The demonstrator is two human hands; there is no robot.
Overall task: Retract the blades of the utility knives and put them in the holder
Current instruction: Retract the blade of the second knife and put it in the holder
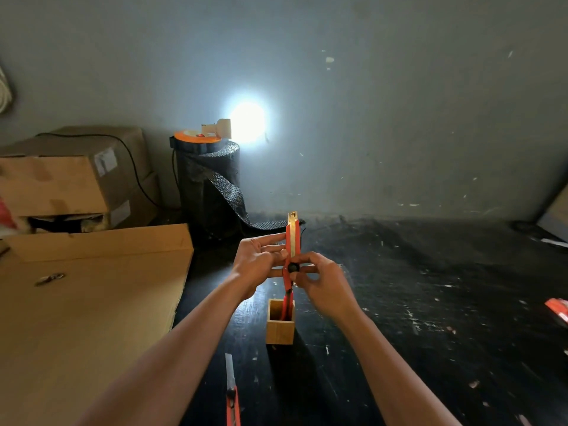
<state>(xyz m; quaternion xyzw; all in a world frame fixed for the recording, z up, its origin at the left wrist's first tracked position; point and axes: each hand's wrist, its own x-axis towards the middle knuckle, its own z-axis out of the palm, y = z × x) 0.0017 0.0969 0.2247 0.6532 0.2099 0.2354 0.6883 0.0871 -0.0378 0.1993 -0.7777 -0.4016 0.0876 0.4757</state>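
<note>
So the red utility knife [291,241] is being held upright above the bench, right over the little wooden holder [280,325], metal tip pointing up. No blade is sticking out of the top as far as I can see. The left hand [258,265] is gripping it from the side, fingers wrapped around the upper body of the knife. The right hand [319,284] is pinching it lower down, with thumb and fingertips sitting at the black slider knob [293,267]. So both hands are clamped on the same knife.

The holder is standing on the dark bench [399,302] just below the hands, and there's already something red poking up inside it, probably another knife [287,304].

A second knife [232,392] is lying flat on the bench nearer the camera, its blade out. Something red [558,312] is sitting at the far right edge, too blurred to call.

Off to the left there's a big cardboard sheet [92,302], boxes [70,176] behind it, and a dark roll of mesh stuff [209,186] with a bright lamp [246,121] on top.
</note>
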